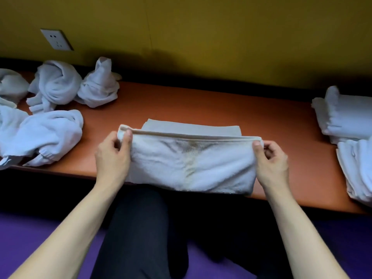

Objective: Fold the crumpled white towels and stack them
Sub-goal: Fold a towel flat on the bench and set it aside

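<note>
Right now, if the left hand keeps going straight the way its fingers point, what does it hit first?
The left hand points away toward the wall, so past the towel in hand it likely meets bare bench top; the crumpled towels sit off to its left. Depth unclear.

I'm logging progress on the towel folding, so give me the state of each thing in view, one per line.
Towel in hands: partly folded, top edge pinched at both corners, its lower part draped over the table's near edge.
Left hand: gripping the towel's left corner.
Right hand: gripping the right corner.
Crumpled towels: unfolded, heaped at the left.
Folded towels: stacked at the right.
Wall socket: nothing plugged in.
</note>
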Available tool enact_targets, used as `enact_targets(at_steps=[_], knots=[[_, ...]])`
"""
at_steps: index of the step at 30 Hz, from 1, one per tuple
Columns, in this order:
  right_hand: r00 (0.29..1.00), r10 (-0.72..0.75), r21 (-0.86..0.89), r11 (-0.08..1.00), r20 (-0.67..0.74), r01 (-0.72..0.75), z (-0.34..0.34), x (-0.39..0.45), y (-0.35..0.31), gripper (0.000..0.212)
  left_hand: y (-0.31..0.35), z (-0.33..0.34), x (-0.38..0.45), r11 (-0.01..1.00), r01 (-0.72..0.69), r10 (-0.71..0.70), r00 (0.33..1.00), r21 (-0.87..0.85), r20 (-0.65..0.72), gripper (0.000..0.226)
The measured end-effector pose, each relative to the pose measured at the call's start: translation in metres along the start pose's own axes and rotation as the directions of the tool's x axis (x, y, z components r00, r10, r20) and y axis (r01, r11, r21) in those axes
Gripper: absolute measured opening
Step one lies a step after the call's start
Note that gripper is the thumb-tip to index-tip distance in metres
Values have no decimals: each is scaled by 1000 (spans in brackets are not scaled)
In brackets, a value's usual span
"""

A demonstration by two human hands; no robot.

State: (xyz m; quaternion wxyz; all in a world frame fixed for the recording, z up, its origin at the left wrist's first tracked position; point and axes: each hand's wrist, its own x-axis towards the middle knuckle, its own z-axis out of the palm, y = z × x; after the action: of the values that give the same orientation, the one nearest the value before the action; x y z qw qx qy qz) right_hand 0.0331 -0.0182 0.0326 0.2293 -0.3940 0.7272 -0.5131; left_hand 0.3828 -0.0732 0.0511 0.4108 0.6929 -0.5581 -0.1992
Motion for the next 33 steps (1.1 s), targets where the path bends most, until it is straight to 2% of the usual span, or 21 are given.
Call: enact_targets(at_steps=[4, 8, 12, 13, 14, 16, 18, 19, 22, 25, 27, 30, 33], knots=[[999, 14, 1, 1000, -32, -14, 25, 44, 8, 19, 10, 35, 42, 1000, 4, -4, 1000, -10, 14, 51], [998, 42, -7, 999, -49, -42, 47, 78, 27, 22, -4, 74, 77, 997, 35, -39, 998, 70, 52, 50], [997, 74, -156, 985, -23, -77, 67, 96, 40, 17, -35, 107, 98, 984, 147, -162, 974, 104, 159, 38], [996, 91, -190, 977, -16, -93, 69, 96, 42, 14, -40, 110, 97, 979, 131, -156, 973, 154, 168, 41], [993, 116, -211, 971, -11, -115, 69, 93, 44, 12, -44, 111, 92, 971, 59, -100, 980, 232, 171, 45], [988, 157, -237, 960, 3, -152, 63, 79, 47, 13, -45, 106, 71, 922, -173, 109, 974, 346, 197, 46], [983, 184, -282, 944, 11, -173, 52, 58, 50, 18, -43, 96, 39, 855, -382, 292, 914, 351, 282, 49], [980, 200, -316, 930, 9, -187, 46, 45, 52, 21, -46, 91, 24, 828, -437, 326, 885, 351, 334, 51], [969, 245, -421, 878, -10, -227, 30, 5, 54, 27, -58, 80, -10, 772, -503, 249, 801, 387, 544, 59], [953, 302, -478, 840, 22, -255, 24, -16, 47, 33, -65, 80, -10, 736, -521, 158, 752, 431, 640, 68], [915, 399, -478, 815, 54, -328, 27, -10, 39, 37, -64, 82, -7, 721, -526, 128, 741, 451, 660, 71], [790, 612, -215, 775, 27, -594, 28, 6, 26, 35, -62, 82, -7, 724, -520, 120, 741, 453, 660, 72], [620, 755, -86, 647, 214, -757, 21, 16, 17, 37, -61, 79, -8, 740, -501, 111, 750, 449, 653, 72]])
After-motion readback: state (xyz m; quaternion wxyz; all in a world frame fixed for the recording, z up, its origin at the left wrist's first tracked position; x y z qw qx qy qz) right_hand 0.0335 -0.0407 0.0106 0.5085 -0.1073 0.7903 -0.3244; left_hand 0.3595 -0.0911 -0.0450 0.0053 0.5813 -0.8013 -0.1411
